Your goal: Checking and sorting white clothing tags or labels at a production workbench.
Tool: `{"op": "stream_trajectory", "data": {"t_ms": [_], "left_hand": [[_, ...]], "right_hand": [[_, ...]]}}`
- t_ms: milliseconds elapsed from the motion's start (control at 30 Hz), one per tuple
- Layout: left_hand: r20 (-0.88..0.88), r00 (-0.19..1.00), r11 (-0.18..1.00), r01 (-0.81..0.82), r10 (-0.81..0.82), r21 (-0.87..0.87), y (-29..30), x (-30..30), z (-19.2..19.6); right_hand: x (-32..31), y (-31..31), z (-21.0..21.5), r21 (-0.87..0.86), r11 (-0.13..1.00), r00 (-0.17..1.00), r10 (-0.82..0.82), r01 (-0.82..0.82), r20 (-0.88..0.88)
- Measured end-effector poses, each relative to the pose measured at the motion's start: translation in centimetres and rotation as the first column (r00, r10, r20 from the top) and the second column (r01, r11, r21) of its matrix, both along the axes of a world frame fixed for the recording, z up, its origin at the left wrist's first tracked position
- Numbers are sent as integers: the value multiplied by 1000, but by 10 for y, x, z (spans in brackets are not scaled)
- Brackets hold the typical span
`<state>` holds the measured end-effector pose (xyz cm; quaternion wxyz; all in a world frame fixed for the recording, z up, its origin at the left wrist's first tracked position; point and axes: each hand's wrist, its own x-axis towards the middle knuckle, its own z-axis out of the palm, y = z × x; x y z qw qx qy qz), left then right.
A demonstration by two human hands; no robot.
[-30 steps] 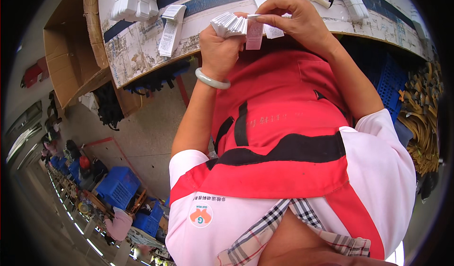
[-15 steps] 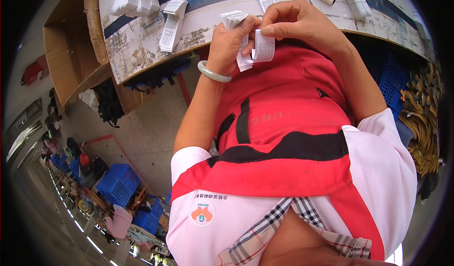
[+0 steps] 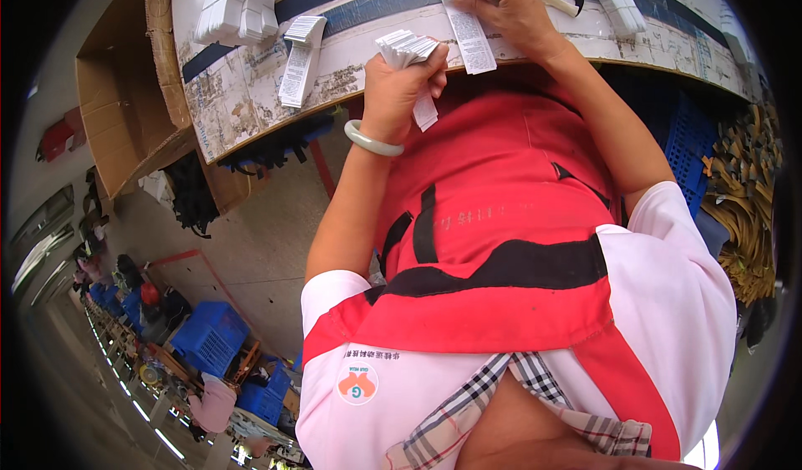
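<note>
My left hand (image 3: pixel 399 94) is closed round a bunch of folded white printed labels (image 3: pixel 405 48). The folded ends fan out above the fingers, and one label end hangs below them at the table's front edge. To its right, a long white label strip (image 3: pixel 469 42) runs from the upper edge of the view down to the table's front edge. My right hand (image 3: pixel 514 15) is at this strip, thumb and fingers bent together over its right side. Left of my left hand, another folded label bundle (image 3: pixel 299 69) lies on the worn white table (image 3: pixel 351 77).
Thick stacks of white labels (image 3: pixel 238 10) stand at the table's far left, another bundle (image 3: pixel 614 4) at the right. A cream-coloured stick-like thing (image 3: pixel 554 0) lies beyond my right hand. An open cardboard box (image 3: pixel 125 86) adjoins the left. Below right are a blue crate (image 3: pixel 689 152) and brown strips (image 3: pixel 739 211).
My right hand has moved up and away from my left, from a looped label to the long strip on the table. My left hand has lowered slightly, still holding the folded bunch.
</note>
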<state>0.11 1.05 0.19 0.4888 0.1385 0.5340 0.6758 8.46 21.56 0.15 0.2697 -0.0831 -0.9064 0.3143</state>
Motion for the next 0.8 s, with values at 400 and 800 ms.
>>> {"op": "stream_trajectory", "data": {"t_ms": [400, 800], "left_hand": [[-527, 828, 981, -169, 193, 94, -2, 2, 7], [-463, 867, 982, -157, 188, 105, -2, 5, 5]], "right_hand": [[22, -34, 39, -497, 864, 968, 188, -83, 165], [25, -32, 30, -551, 821, 943, 286, -150, 170]]}}
